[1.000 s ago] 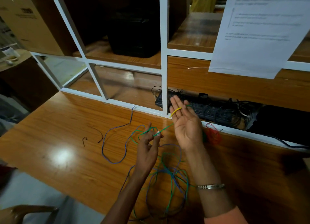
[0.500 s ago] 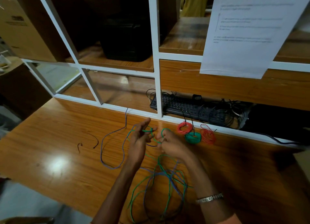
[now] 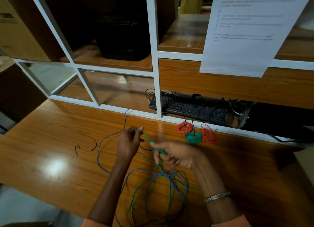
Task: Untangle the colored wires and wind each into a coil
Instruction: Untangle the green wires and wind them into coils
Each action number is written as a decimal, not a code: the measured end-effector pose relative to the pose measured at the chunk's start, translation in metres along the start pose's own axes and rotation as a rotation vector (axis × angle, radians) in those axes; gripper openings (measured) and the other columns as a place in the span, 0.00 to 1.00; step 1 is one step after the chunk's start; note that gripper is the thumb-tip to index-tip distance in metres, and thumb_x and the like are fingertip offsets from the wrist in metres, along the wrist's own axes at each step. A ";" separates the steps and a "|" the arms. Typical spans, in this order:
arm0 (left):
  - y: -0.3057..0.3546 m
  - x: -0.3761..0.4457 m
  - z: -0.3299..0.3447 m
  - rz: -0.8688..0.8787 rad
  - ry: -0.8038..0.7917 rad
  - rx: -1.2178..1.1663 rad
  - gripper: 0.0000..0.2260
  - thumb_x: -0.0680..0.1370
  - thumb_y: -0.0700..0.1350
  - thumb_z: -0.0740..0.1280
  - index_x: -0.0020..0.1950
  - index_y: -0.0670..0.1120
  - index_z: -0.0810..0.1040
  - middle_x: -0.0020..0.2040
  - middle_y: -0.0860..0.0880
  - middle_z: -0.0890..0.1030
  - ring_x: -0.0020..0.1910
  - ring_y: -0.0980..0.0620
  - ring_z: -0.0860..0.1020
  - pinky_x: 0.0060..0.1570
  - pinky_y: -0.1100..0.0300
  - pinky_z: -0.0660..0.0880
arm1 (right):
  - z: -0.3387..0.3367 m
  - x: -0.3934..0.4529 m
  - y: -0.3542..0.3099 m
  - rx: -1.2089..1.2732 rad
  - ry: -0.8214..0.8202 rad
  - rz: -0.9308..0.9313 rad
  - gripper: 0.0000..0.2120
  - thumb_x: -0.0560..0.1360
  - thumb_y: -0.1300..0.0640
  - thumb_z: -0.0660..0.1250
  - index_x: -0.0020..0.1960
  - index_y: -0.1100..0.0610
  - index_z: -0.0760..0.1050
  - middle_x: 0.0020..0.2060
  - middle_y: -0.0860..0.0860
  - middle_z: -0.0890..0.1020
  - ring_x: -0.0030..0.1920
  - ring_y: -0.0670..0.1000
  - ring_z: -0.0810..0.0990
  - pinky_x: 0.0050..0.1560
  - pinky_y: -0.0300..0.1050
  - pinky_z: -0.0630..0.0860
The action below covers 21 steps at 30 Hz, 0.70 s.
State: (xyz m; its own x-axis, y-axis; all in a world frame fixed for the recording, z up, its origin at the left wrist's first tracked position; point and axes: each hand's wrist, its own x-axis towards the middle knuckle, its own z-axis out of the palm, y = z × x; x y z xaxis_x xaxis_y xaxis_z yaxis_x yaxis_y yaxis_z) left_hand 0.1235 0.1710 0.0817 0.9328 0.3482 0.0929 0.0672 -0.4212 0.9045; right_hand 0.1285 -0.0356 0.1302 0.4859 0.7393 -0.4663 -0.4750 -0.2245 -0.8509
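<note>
Wooden desk [image 3: 51,141] under white shelving [image 3: 153,56], keyboard [image 3: 186,106] behind.

Nothing can be read. The printed sheet [image 3: 251,31], well above and beyond the hands, is blurred. So is the cardboard box [image 3: 15,31] marking.

The scene is dim and warm-toned, lit from overhead. 1 bright patch of glare sits on the polished wooden table [image 3: 51,167] at the near left, with a fainter reflection on the glass panel [image 3: 122,89] behind. The upper shelves and the right corner sink into near-black shadow. The white paper sheet [image 3: 246,31] is the brightest area, but its print is too soft to read. Wide-angle distortion bends the white frame [image 3: 153,56] outward toward the edges. The fingertips [image 3: 153,142] of the right hand blur slightly.
</note>
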 end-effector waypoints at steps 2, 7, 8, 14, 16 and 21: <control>-0.007 0.003 -0.003 0.000 0.054 0.032 0.15 0.83 0.56 0.69 0.42 0.48 0.84 0.36 0.51 0.85 0.36 0.52 0.85 0.34 0.52 0.79 | -0.004 -0.003 -0.005 0.300 -0.070 -0.164 0.24 0.85 0.47 0.59 0.35 0.59 0.74 0.21 0.46 0.57 0.19 0.44 0.54 0.21 0.40 0.48; -0.005 0.001 -0.003 -0.014 0.031 -0.018 0.19 0.81 0.56 0.69 0.34 0.47 0.81 0.48 0.48 0.88 0.55 0.54 0.84 0.52 0.51 0.78 | -0.025 -0.011 -0.018 0.940 -0.014 -0.456 0.20 0.83 0.51 0.57 0.33 0.53 0.72 0.24 0.44 0.54 0.22 0.45 0.50 0.22 0.39 0.48; -0.001 0.000 -0.004 -0.019 -0.024 -0.084 0.19 0.80 0.55 0.69 0.33 0.47 0.80 0.54 0.47 0.88 0.61 0.56 0.82 0.60 0.50 0.77 | -0.030 -0.009 -0.017 1.087 -0.013 -0.531 0.15 0.81 0.55 0.61 0.37 0.55 0.75 0.25 0.44 0.55 0.23 0.44 0.51 0.22 0.38 0.53; 0.020 -0.026 0.010 0.139 -0.321 -0.137 0.16 0.78 0.46 0.77 0.30 0.46 0.82 0.62 0.58 0.85 0.70 0.58 0.76 0.68 0.56 0.67 | -0.068 0.006 -0.007 1.362 0.408 -0.731 0.14 0.73 0.72 0.64 0.59 0.68 0.74 0.31 0.51 0.75 0.28 0.46 0.75 0.32 0.36 0.75; 0.024 -0.032 0.016 0.203 -0.308 -0.094 0.14 0.77 0.46 0.78 0.31 0.48 0.83 0.62 0.61 0.84 0.70 0.58 0.74 0.68 0.57 0.66 | -0.064 0.015 -0.002 1.178 0.615 -0.703 0.11 0.82 0.69 0.57 0.62 0.67 0.71 0.39 0.54 0.78 0.37 0.49 0.80 0.38 0.38 0.80; 0.037 -0.027 0.015 0.244 -0.250 -0.109 0.09 0.76 0.45 0.78 0.38 0.46 0.84 0.65 0.58 0.83 0.67 0.60 0.78 0.64 0.63 0.71 | -0.051 0.022 0.019 0.307 0.832 -0.414 0.15 0.82 0.71 0.54 0.67 0.64 0.68 0.50 0.57 0.84 0.53 0.55 0.84 0.62 0.51 0.79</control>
State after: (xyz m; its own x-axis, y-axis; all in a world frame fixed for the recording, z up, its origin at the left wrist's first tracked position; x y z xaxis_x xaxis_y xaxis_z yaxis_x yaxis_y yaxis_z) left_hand 0.1064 0.1340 0.1061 0.9753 0.0277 0.2191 -0.1936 -0.3705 0.9085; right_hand 0.1674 -0.0553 0.0914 0.9636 0.0117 -0.2673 -0.2635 0.2137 -0.9407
